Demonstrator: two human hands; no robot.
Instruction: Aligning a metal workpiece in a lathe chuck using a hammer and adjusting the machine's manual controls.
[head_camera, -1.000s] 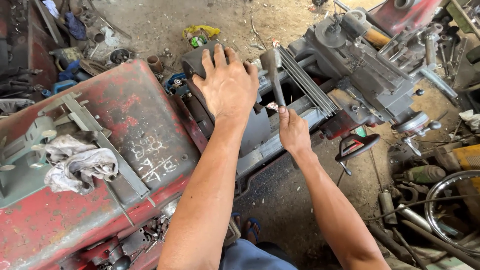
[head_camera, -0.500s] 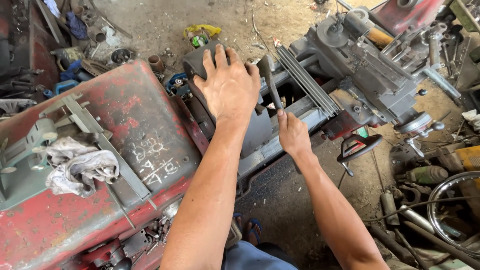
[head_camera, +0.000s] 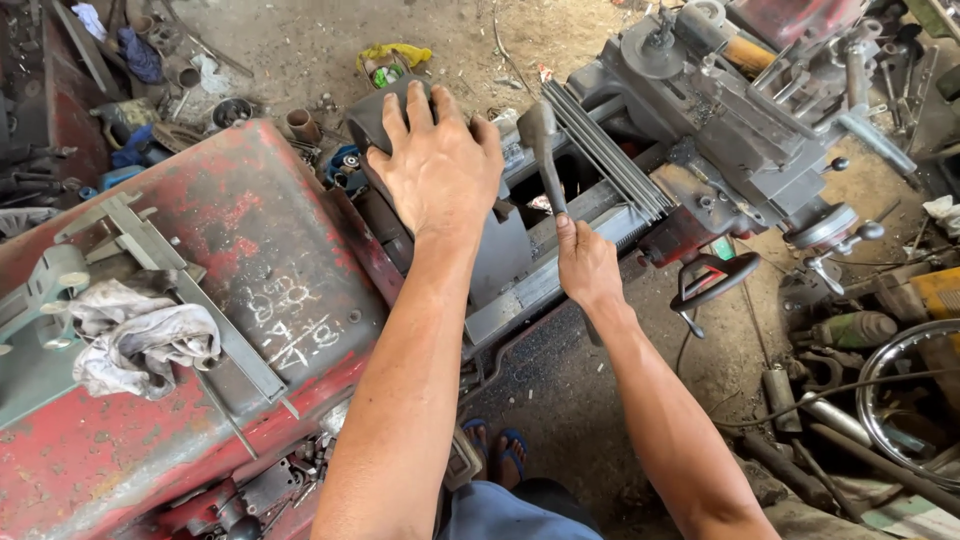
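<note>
Workshop with a dirt floor (head_camera: 560, 400), strewn with scrap metal, pipe ends and rags. A big lathe (head_camera: 700, 150) runs across the view, grey at its carriage end, with a worn red housing (head_camera: 230, 260) over its head end, paint flaked, chalk marks scrawled on top. A dirty white rag (head_camera: 140, 340) lies on the red housing beside a grey metal square (head_camera: 190, 290). The left hand (head_camera: 440, 165) lies flat, fingers spread, on a dark round chuck (head_camera: 375, 115) just past the end of the red housing; no grasp, only palm pressure. The right hand (head_camera: 587, 265) is wrapped tight round the lower end of a grey wrench handle (head_camera: 545, 160), which stands up just beside the chuck, in front of the lathe bed. A black handwheel (head_camera: 712, 280) sits below the carriage. The chuck's face and jaws are hidden under the left hand; what the wrench head engages cannot be made out. Blue sandals (head_camera: 495, 445) show below the lathe, partly cut off by the arms.
</note>
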